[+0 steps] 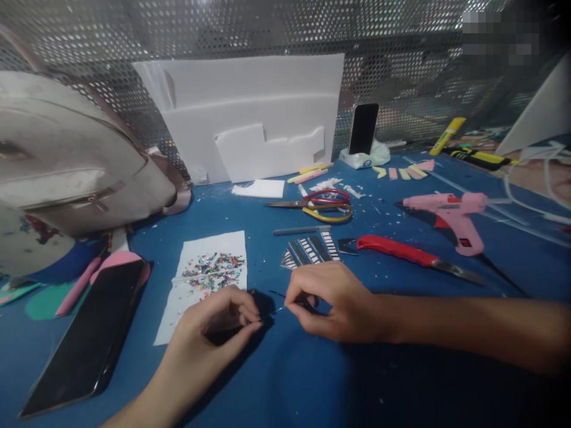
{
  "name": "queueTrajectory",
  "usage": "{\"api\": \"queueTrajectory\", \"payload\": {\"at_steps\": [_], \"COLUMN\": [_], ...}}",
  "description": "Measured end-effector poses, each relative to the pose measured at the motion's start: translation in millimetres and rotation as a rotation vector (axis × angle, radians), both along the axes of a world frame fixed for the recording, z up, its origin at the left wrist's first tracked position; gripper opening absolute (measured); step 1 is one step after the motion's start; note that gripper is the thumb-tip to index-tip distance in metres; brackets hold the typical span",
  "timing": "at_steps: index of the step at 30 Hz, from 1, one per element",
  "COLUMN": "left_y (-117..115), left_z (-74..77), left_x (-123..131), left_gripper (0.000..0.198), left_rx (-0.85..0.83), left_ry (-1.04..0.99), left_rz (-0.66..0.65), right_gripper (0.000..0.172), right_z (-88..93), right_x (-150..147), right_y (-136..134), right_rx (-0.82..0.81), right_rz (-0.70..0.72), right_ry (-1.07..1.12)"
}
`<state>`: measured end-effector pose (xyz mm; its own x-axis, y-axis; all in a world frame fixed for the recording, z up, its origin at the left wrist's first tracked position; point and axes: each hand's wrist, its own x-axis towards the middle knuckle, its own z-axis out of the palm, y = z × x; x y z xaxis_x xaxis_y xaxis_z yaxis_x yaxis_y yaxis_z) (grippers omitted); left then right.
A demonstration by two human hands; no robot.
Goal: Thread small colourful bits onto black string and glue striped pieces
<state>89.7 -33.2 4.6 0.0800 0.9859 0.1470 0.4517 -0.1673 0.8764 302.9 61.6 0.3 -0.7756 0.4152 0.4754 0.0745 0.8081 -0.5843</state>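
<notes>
My left hand (218, 330) is closed in a pinch, thumb against fingertips, just in front of a white sheet (234, 241) strewn with shiny multicoloured flakes (214, 273). Whatever is between those fingertips is too small to make out. Facing it, my right hand (332, 303) pinches the end of a thin clear strand (279, 310), which runs toward the left fingertips. Beside the right fingers shows a small dark sliver (276, 293). Behind that hand lie black-and-white striped pieces (307, 249), partly covered by it.
Scissors (316, 205), a grey pen (301, 230), a red-handled knife (401, 249) and a pink glue gun (446, 208) lie beyond my hands. A dark phone (89, 333) and a pale backpack (75, 154) are at left. White boards (254, 83) and a propped phone (364, 129) stand behind.
</notes>
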Motion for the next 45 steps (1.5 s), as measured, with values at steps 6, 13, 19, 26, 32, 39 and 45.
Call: {"api": "queueTrajectory", "payload": {"at_steps": [6, 13, 19, 26, 32, 39, 45], "left_y": [-1.2, -0.4, -0.3, -2.4, -0.6, 0.9, 0.1], "left_z": [-1.7, 0.3, -0.2, 2.5, 6.2, 2.0, 2.2], "left_x": [-1.1, -0.6, -0.4, -0.3, 2.0, 0.5, 0.7], "left_gripper": [0.009, 0.008, 0.009, 0.011, 0.014, 0.015, 0.012], "left_rx": [-0.006, 0.006, 0.046, 0.184, 0.224, 0.216, 0.281], "left_ry": [-0.001, 0.011, 0.094, 0.247, 0.254, 0.246, 0.29], "left_rz": [-0.013, -0.017, -0.049, -0.128, -0.136, -0.133, -0.144], "right_gripper": [0.005, 0.005, 0.006, 0.006, 0.007, 0.007, 0.006], "right_z": [-0.3, 0.0, -1.2, -4.5, -3.8, -5.0, -6.4], "right_x": [0.0, -1.2, -1.2, -0.1, 0.2, -0.7, -1.0], "right_y": [-0.6, -0.3, -0.2, -0.4, -1.3, -1.2, -1.4], "right_rx": [-0.002, 0.0, 0.025, 0.087, 0.112, 0.12, 0.132], "right_rz": [0.002, -0.002, 0.036, 0.096, 0.082, 0.049, 0.063], "right_ry": [0.002, -0.004, -0.06, -0.116, -0.112, -0.128, -0.141]}}
